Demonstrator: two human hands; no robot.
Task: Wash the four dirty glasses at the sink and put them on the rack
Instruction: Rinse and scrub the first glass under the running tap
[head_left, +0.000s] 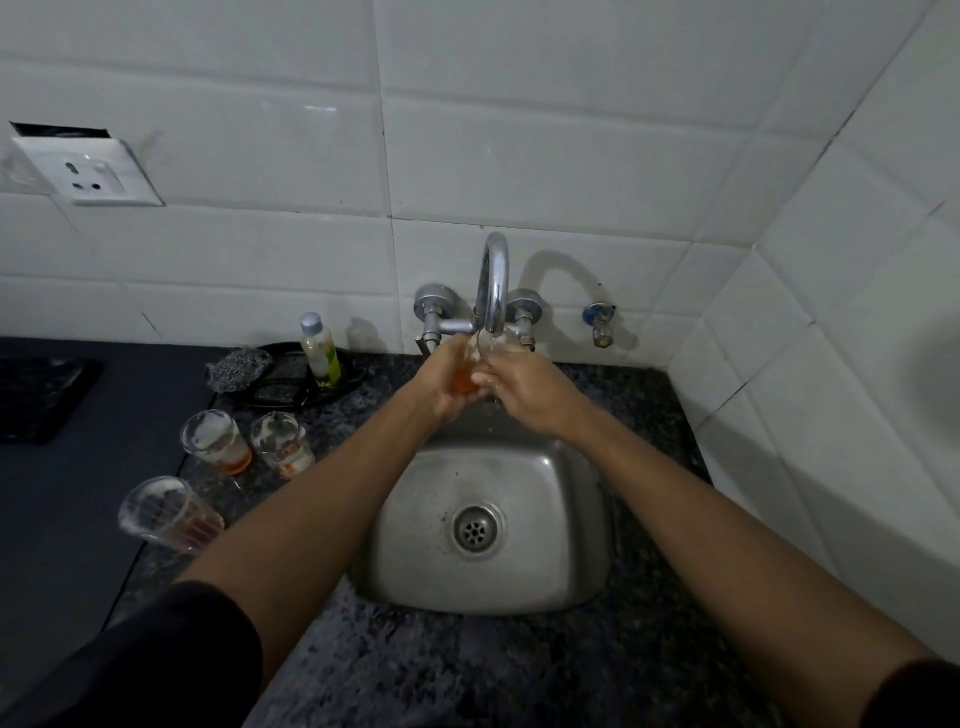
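From the head view, a glass (470, 371) is held under the tap (493, 280) above the back edge of the sink (519, 467), its orange base low and its mouth tilted up toward the spout, so its long axis runs roughly from the person toward the wall. The left hand (449, 384) grips it from the left, fingers curled round the body; the right hand (524, 387) meets it from the right, and it seems to pinch or rub the rim, though water and blur hide the fingertips. Three more glasses (249, 444) wait on the tabletop (597, 665) to the left of the sink, nearer the left hand. No rack is in sight, so which way the washed glass must travel cannot be told.
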